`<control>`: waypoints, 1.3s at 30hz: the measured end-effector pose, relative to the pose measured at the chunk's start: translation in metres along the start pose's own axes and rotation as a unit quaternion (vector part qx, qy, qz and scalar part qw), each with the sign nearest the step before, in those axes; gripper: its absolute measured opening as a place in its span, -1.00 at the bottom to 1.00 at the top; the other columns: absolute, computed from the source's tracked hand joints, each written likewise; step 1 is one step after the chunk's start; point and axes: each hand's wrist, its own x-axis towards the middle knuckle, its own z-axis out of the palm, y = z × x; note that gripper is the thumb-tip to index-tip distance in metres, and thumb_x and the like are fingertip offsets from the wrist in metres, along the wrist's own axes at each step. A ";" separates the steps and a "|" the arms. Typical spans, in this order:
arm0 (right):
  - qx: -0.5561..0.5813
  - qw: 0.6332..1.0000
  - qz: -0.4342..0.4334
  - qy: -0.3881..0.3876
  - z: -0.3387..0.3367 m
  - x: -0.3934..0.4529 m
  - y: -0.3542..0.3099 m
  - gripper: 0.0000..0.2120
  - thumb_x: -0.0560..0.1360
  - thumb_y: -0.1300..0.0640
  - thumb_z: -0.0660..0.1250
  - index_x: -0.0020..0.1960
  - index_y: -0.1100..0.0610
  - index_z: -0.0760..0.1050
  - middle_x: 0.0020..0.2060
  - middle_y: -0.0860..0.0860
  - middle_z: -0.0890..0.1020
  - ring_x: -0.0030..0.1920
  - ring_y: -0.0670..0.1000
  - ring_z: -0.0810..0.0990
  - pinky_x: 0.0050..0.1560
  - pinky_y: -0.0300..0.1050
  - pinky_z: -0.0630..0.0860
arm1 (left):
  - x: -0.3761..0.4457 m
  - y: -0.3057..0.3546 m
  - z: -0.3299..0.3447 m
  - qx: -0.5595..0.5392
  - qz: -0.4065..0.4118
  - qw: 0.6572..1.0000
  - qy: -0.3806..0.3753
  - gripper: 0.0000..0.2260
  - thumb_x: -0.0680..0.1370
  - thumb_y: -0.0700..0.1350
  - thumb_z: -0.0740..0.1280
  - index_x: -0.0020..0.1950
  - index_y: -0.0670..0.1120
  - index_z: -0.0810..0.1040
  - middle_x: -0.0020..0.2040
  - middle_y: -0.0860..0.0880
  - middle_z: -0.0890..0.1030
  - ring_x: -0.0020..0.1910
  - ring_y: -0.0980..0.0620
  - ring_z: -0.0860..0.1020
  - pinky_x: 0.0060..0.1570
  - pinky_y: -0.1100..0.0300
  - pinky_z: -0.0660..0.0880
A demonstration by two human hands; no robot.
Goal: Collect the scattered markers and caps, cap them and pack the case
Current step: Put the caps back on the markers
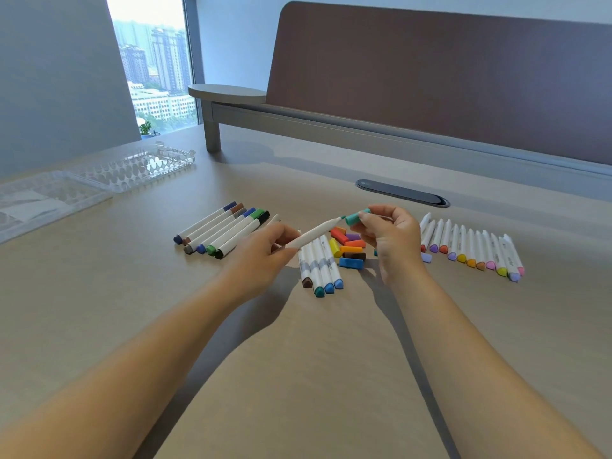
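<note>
head: left hand (261, 256) grips marker (313, 232); right hand (389, 240) pinches teal cap (356, 218)

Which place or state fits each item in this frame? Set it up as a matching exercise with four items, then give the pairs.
Items:
1. teal cap
2. uncapped marker
3. clear case
4. loose caps

Places or states:
A. lying open at the table's far left
B. pinched in the right hand
C. piled on the table between the two hands
D. held in the left hand, tip toward the teal cap

Pairs: 1-B, 2-D, 3-A, 4-C
</note>
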 end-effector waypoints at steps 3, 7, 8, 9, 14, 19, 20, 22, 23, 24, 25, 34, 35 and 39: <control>0.019 1.000 0.009 0.006 0.000 -0.001 0.002 -0.77 0.52 0.22 0.27 0.17 0.20 0.42 0.13 0.15 0.55 -0.02 0.04 0.58 -0.36 -0.40 0.51 | 0.000 -0.001 0.000 0.010 0.005 1.000 -0.002 -0.80 0.56 -0.19 0.22 0.18 -0.12 0.48 -0.21 0.15 0.42 -0.28 0.19 0.39 -0.21 0.39 0.33; 0.006 1.000 0.014 -0.009 0.002 0.000 0.005 -0.86 0.52 0.21 0.27 0.07 0.15 0.43 0.10 0.13 0.56 0.09 0.11 0.59 -0.22 -0.32 0.53 | -0.001 -0.001 0.001 0.021 0.017 1.000 -0.004 -0.80 0.56 -0.19 0.21 0.18 -0.12 0.49 -0.22 0.15 0.42 -0.28 0.19 0.38 -0.25 0.44 0.31; -0.008 1.000 0.010 -0.018 0.003 -0.001 0.005 -0.89 0.52 0.21 0.27 0.04 0.15 0.43 0.06 0.11 0.56 0.08 0.09 0.59 -0.21 -0.31 0.52 | -0.001 0.000 0.001 0.022 0.020 1.000 -0.002 -0.79 0.56 -0.19 0.21 0.18 -0.12 0.49 -0.20 0.13 0.43 -0.28 0.19 0.38 -0.25 0.45 0.30; -0.024 0.999 0.004 -0.029 0.004 -0.001 0.005 -0.92 0.53 0.20 0.26 0.02 0.14 0.44 0.02 0.09 0.56 0.04 0.06 0.59 -0.21 -0.33 0.52 | -0.001 0.001 0.001 0.021 0.021 1.000 0.001 -0.79 0.56 -0.19 0.21 0.17 -0.12 0.49 -0.19 0.11 0.44 -0.28 0.19 0.37 -0.24 0.46 0.30; -0.065 0.997 -0.017 -0.046 0.009 0.002 0.006 -0.81 0.55 0.22 0.21 0.13 0.22 0.48 -0.07 0.04 0.55 -0.09 -0.06 0.55 -0.23 -0.35 0.51 | 0.007 -0.002 0.002 0.018 0.014 0.999 0.047 -0.82 0.56 -0.17 0.23 0.11 -0.16 0.52 -0.24 0.10 0.44 -0.30 0.16 0.36 -0.26 0.39 0.31; -0.056 0.997 -0.020 -0.040 0.015 0.006 0.001 -0.79 0.57 0.25 0.16 0.17 0.22 0.47 -0.05 0.03 0.53 -0.06 -0.07 0.53 -0.29 -0.39 0.51 | 0.021 0.000 0.004 0.023 0.015 0.995 0.094 -0.84 0.55 -0.19 0.24 0.07 -0.19 0.55 -0.25 0.06 0.45 -0.32 0.16 0.34 -0.28 0.37 0.30; -0.056 0.997 -0.024 -0.038 0.016 0.007 0.000 -0.80 0.58 0.26 0.15 0.16 0.21 0.47 -0.05 0.03 0.53 -0.05 -0.07 0.53 -0.33 -0.41 0.51 | 0.023 0.001 0.005 0.023 0.014 0.995 0.100 -0.85 0.56 -0.19 0.24 0.06 -0.19 0.55 -0.29 0.10 0.41 -0.33 0.17 0.34 -0.29 0.39 0.29; -0.060 0.997 -0.030 -0.035 0.018 0.010 0.000 -0.80 0.58 0.28 0.14 0.15 0.21 0.47 -0.05 0.02 0.52 -0.04 -0.07 0.53 -0.38 -0.46 0.49 | 0.027 0.000 0.005 0.024 0.012 0.994 0.107 -0.85 0.56 -0.19 0.24 0.05 -0.19 0.54 -0.32 0.12 0.37 -0.34 0.17 0.33 -0.35 0.44 0.28; -0.062 0.997 -0.032 -0.036 0.019 0.012 0.001 -0.80 0.58 0.28 0.14 0.15 0.21 0.46 -0.05 0.02 0.52 -0.04 -0.08 0.52 -0.39 -0.48 0.48 | 0.028 -0.001 0.005 0.028 0.013 0.994 0.108 -0.85 0.56 -0.19 0.24 0.05 -0.19 0.54 -0.32 0.13 0.37 -0.35 0.17 0.33 -0.37 0.46 0.29; -0.063 0.997 -0.033 -0.036 0.020 0.013 0.003 -0.79 0.58 0.29 0.14 0.15 0.22 0.47 -0.05 0.02 0.52 -0.04 -0.08 0.52 -0.39 -0.49 0.48 | 0.029 -0.002 0.005 0.033 0.014 0.993 0.108 -0.85 0.56 -0.19 0.24 0.05 -0.19 0.54 -0.32 0.13 0.37 -0.35 0.17 0.33 -0.38 0.47 0.30; -0.064 0.997 -0.034 -0.037 0.020 0.014 0.005 -0.79 0.57 0.30 0.14 0.15 0.23 0.47 -0.05 0.02 0.52 -0.05 -0.08 0.52 -0.39 -0.50 0.47 | 0.029 -0.002 0.005 0.040 0.016 0.993 0.108 -0.85 0.56 -0.19 0.24 0.06 -0.19 0.54 -0.32 0.12 0.38 -0.35 0.18 0.33 -0.38 0.49 0.30; -0.219 0.970 -0.085 -0.064 0.005 0.022 0.012 -0.71 0.59 0.25 0.12 0.28 0.17 0.43 0.18 0.07 0.53 -0.05 -0.07 0.54 -0.18 -0.31 0.49 | 0.028 -0.011 0.005 0.182 0.006 0.982 0.051 -0.73 0.59 -0.18 0.17 0.29 -0.14 0.39 0.11 -0.11 0.52 -0.01 0.00 0.48 -0.01 0.24 0.41; -0.231 0.968 -0.094 -0.040 -0.001 0.023 0.011 -0.72 0.59 0.25 0.12 0.27 0.18 0.42 0.21 0.09 0.52 -0.01 -0.06 0.52 -0.16 -0.32 0.47 | 0.028 -0.014 0.006 0.213 0.008 0.976 0.044 -0.70 0.59 -0.20 0.17 0.32 -0.13 0.35 0.17 -0.13 0.50 0.05 -0.04 0.49 0.03 0.20 0.43; -0.326 0.939 -0.103 -0.018 -0.030 0.025 0.012 -0.77 0.58 0.26 0.16 0.19 0.24 0.47 0.16 0.14 0.54 0.10 0.01 0.48 0.03 -0.22 0.42 | 0.028 -0.026 0.011 0.335 0.023 0.942 0.021 -0.64 0.58 -0.21 0.18 0.39 -0.14 0.29 0.21 -0.14 0.45 0.09 -0.05 0.48 0.09 0.17 0.44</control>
